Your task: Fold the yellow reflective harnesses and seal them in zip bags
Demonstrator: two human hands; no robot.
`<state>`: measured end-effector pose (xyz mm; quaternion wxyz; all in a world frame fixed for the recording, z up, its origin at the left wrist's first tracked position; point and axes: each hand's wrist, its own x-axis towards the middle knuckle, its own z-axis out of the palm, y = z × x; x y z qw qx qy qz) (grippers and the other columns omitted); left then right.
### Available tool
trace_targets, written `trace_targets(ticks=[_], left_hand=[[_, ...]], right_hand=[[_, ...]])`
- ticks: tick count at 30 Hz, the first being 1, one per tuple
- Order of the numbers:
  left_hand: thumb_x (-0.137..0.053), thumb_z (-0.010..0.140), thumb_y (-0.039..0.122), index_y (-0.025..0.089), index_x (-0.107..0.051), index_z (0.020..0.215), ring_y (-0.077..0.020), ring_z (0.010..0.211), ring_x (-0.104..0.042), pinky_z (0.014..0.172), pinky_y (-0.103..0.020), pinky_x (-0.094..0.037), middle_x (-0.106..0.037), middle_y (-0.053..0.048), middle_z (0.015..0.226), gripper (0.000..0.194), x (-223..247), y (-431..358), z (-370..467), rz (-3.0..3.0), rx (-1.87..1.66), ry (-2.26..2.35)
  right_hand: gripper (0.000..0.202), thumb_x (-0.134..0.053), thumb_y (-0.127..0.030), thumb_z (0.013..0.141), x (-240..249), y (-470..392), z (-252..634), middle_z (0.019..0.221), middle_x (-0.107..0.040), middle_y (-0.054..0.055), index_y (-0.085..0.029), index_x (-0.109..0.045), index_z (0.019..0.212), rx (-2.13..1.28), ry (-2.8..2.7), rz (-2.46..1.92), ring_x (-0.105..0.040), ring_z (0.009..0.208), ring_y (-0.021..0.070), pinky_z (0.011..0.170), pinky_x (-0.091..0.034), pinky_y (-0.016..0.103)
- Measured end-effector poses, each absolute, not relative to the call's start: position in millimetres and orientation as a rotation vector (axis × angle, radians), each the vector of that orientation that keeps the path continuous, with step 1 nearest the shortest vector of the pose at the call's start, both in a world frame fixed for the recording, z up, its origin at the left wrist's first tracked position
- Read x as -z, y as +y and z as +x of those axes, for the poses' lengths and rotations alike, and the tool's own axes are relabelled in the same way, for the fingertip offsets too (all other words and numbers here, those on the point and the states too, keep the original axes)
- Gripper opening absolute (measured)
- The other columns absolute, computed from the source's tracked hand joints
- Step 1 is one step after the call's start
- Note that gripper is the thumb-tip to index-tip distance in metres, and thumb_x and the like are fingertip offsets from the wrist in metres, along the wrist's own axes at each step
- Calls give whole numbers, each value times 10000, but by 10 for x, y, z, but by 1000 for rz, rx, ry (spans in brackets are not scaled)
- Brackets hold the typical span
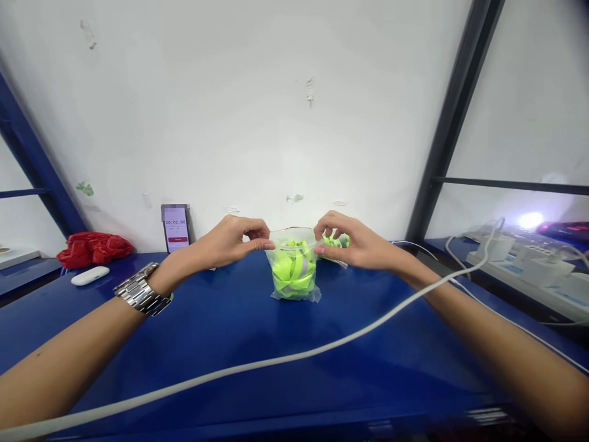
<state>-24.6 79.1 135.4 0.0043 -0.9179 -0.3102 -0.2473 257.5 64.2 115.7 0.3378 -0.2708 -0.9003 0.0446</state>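
A clear zip-lock bag (294, 296) stands upright on the blue table, its top edge level between my two hands. Folded inside is neon-yellow fabric with grey reflective stripes (289, 270). My left hand (242, 239) pinches the bag's upper left corner between thumb and fingers. At the upper right corner, my right hand (345, 242) grips the bag in the same way. Partly hidden behind my right hand lies another neon-yellow bundle (338, 241). A metal-band watch (142, 291) is on my left wrist.
A white cable (294, 356) crosses in front of me above the blue table (230, 331). At the left are a red plastic bag (94, 247), a white oval case (90, 275) and a phone (176, 228) propped against the wall. Power strips with white chargers (543, 270) sit at the right.
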Motion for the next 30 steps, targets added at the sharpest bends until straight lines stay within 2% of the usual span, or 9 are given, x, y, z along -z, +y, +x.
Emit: trace_targets(ticks=[3, 7, 11, 17, 20, 23, 26, 30], left_hand=[[-562, 886, 471, 189, -634, 839, -100, 679, -585, 624, -207, -421, -665, 14, 763, 294, -1375, 752, -216, -2893, 726, -930], [-558, 886, 481, 185, -599, 809, -97, 643, -566, 595, -209, -407, -646, 19, 738, 308, -1378, 739, -202, -2857, 697, -930], [-572, 878, 479, 185, -592, 819, -108, 679, -598, 633, -214, -431, -657, 14, 755, 301, -1329, 785, -263, -2821, 777, -980], [-564, 876, 485, 189, -594, 837, -114, 703, -614, 655, -220, -451, -667, 11, 772, 300, -1302, 790, -284, -2829, 816, -995], [-554, 886, 474, 189, -591, 844, -116, 710, -614, 656, -219, -445, -670, 8, 782, 291, -1327, 757, -241, -2824, 800, -955], [-521, 914, 416, 191, -600, 844, -116, 708, -617, 654, -219, -435, -679, 7, 791, 249, -1337, 746, -231, -2779, 790, -967], [-507, 917, 346, 194, -612, 869, -122, 731, -630, 663, -222, -435, -694, 4, 827, 191, -1319, 758, -262, -2737, 803, -1004], [-516, 909, 363, 193, -608, 883, -138, 782, -647, 693, -228, -459, -700, -10, 859, 195, -1284, 775, -289, -2769, 857, -1044]], right_hand=[[180, -613, -376, 866, -1239, 605, 2587, 918, -573, 39, -202, -599, 909, -139, -2434, -707, -523, 846, 169, 749, -436, 304], [147, -598, -342, 881, -1279, 596, 2631, 873, -565, 42, -196, -604, 874, -24, -2474, -716, -519, 830, 174, 747, -426, 316], [159, -552, -324, 910, -1220, 608, 2710, 815, -572, 26, -185, -562, 832, -132, -2313, -681, -534, 733, 144, 696, -447, 291], [181, -596, -320, 887, -1183, 578, 2682, 954, -571, 50, -216, -615, 1033, -64, -2329, -654, -547, 825, 155, 726, -463, 291], [86, -596, -266, 882, -1207, 582, 2628, 910, -570, 48, -207, -651, 913, -29, -2345, -616, -559, 828, 160, 744, -465, 299], [86, -578, -234, 877, -1174, 632, 2614, 864, -591, 51, -188, -616, 816, 23, -2256, -666, -571, 765, 160, 686, -463, 293], [82, -539, -233, 891, -1087, 684, 2623, 801, -631, 46, -185, -575, 836, 55, -2187, -757, -586, 706, 158, 647, -454, 287], [98, -520, -272, 911, -1027, 657, 2619, 743, -668, 30, -184, -557, 886, -73, -2185, -794, -633, 672, 157, 613, -457, 269]])
